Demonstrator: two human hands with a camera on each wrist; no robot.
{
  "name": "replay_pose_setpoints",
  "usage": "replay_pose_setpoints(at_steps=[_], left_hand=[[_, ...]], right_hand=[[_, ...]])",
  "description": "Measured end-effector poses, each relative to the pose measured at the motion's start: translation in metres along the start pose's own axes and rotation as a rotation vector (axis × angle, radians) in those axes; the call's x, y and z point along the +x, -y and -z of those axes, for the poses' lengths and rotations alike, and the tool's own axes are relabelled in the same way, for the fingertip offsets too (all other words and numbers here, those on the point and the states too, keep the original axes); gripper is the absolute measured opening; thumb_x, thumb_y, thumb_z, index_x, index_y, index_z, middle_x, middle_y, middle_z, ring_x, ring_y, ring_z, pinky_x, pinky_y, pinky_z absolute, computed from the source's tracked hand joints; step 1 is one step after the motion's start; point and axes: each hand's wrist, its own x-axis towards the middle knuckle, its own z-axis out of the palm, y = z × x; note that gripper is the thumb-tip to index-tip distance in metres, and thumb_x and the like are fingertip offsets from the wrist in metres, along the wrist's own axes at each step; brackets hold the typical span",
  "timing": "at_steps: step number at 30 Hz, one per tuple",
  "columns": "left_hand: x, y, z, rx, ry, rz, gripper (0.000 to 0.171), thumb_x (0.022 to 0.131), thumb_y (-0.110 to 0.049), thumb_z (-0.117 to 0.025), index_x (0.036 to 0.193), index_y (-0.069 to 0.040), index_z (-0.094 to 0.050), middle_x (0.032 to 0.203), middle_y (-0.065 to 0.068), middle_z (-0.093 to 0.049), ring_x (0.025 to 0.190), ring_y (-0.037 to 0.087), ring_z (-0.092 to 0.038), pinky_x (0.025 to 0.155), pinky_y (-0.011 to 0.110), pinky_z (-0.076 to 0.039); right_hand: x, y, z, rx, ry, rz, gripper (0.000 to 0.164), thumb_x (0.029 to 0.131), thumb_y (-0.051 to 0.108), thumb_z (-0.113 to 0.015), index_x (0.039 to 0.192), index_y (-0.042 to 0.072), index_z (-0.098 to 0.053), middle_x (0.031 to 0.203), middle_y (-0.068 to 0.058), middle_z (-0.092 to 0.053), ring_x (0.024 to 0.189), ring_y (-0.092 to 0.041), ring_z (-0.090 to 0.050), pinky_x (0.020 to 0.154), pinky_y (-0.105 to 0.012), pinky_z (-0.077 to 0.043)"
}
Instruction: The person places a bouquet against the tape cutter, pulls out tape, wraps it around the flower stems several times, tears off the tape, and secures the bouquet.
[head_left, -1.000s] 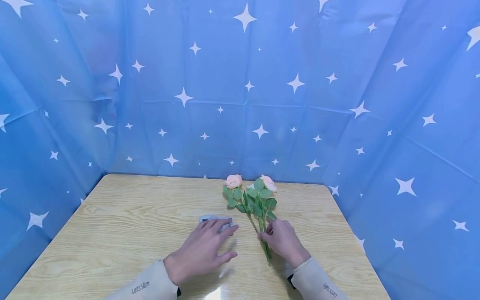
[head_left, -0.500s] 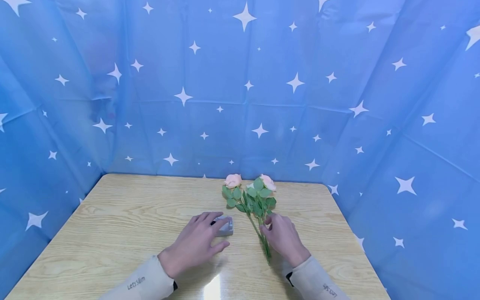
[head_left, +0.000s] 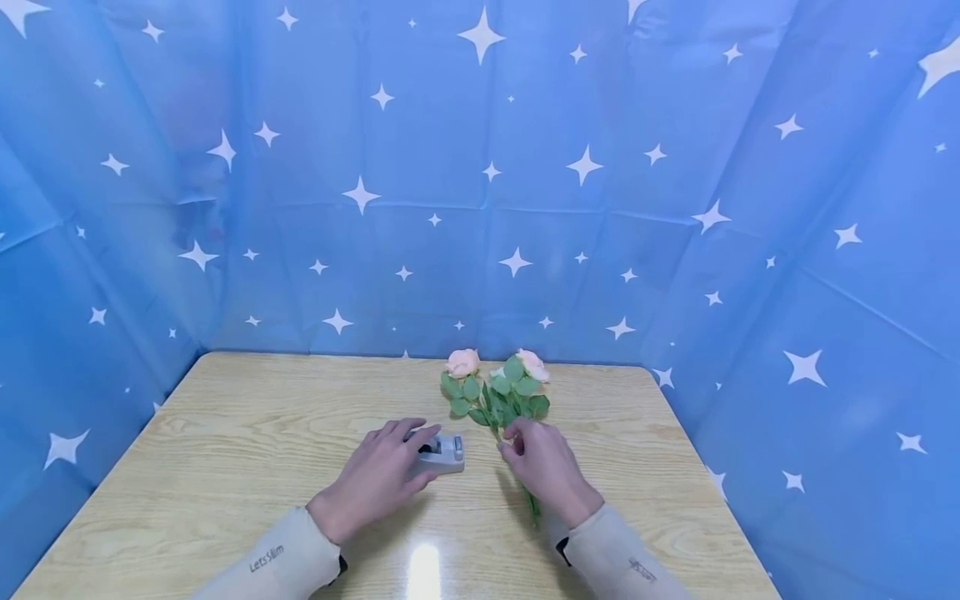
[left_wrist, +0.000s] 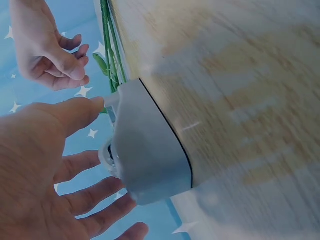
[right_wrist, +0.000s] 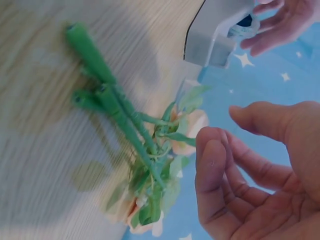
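A grey tape dispenser (head_left: 446,454) with a clear roll (left_wrist: 110,157) sits on the table. My left hand (head_left: 378,477) lies over its left side with spread fingers. In the left wrist view its thumb reaches the dispenser's end, though contact is hard to tell. Pale pink artificial roses (head_left: 462,362) with green leaves lie at the back of the table, stems (right_wrist: 125,112) toward me. My right hand (head_left: 547,467) hovers over the stems, hiding part of them in the head view. Its fingers bend loosely, the thumb stands apart, and nothing is held.
The wooden table (head_left: 262,450) has rounded far corners. Blue curtains (head_left: 420,133) with white stars enclose it at the back and both sides. A bright glare spot shows near the table's front.
My left hand has drawn back to the left, uncovering more of the tape dispenser. My right hand has shifted left and slightly forward over the stems. The roses stay in place.
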Motion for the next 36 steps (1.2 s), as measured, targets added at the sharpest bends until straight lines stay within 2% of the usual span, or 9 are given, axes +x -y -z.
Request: replay_pose_setpoints(at_steps=[7, 14, 22, 28, 36], left_hand=[[0.002, 0.007, -0.005, -0.044, 0.012, 0.029, 0.068, 0.105, -0.038, -0.09, 0.162, -0.01, -0.068, 0.157, 0.023, -0.072, 0.138, 0.045, -0.074, 0.108, 0.067, -0.067], [0.004, 0.012, -0.009, -0.079, 0.033, 0.037, 0.062, 0.106, -0.024, -0.089, 0.161, -0.006, -0.067, 0.149, 0.022, -0.076, 0.13, 0.04, -0.077, 0.104, 0.058, -0.07], [0.007, 0.012, -0.005, -0.122, 0.075, 0.07, 0.056, 0.107, -0.021, -0.087, 0.154, 0.002, -0.07, 0.15, 0.023, -0.074, 0.128, 0.037, -0.075, 0.11, 0.053, -0.069], [0.008, 0.013, -0.007, -0.11, 0.076, 0.046, 0.054, 0.106, -0.018, -0.088, 0.153, 0.001, -0.071, 0.15, 0.021, -0.074, 0.127, 0.036, -0.075, 0.109, 0.052, -0.069], [0.006, 0.013, -0.007, -0.123, 0.073, 0.015, 0.055, 0.101, -0.008, -0.09, 0.152, 0.001, -0.07, 0.152, 0.019, -0.073, 0.131, 0.038, -0.074, 0.114, 0.055, -0.067]], right_hand=[[0.005, 0.006, -0.007, 0.037, 0.031, -0.012, 0.013, 0.108, 0.014, -0.085, 0.116, 0.004, -0.084, 0.084, 0.003, -0.075, 0.068, -0.005, -0.06, 0.057, -0.022, -0.052], [0.007, 0.011, -0.01, 0.05, 0.038, 0.012, 0.013, 0.109, 0.015, -0.084, 0.116, 0.005, -0.084, 0.087, 0.004, -0.075, 0.072, -0.005, -0.06, 0.063, -0.023, -0.052], [0.013, 0.014, -0.015, 0.059, 0.042, 0.052, 0.012, 0.108, 0.016, -0.085, 0.115, 0.006, -0.085, 0.09, 0.003, -0.079, 0.076, -0.003, -0.064, 0.066, -0.022, -0.056], [0.017, 0.023, -0.023, 0.067, 0.056, 0.072, 0.01, 0.106, 0.017, -0.088, 0.112, 0.01, -0.085, 0.095, 0.001, -0.08, 0.082, -0.006, -0.068, 0.071, -0.023, -0.059], [0.019, 0.032, -0.031, 0.114, 0.116, 0.119, 0.011, 0.108, 0.018, -0.086, 0.117, 0.012, -0.087, 0.109, -0.006, -0.083, 0.091, -0.014, -0.075, 0.076, -0.027, -0.063]])
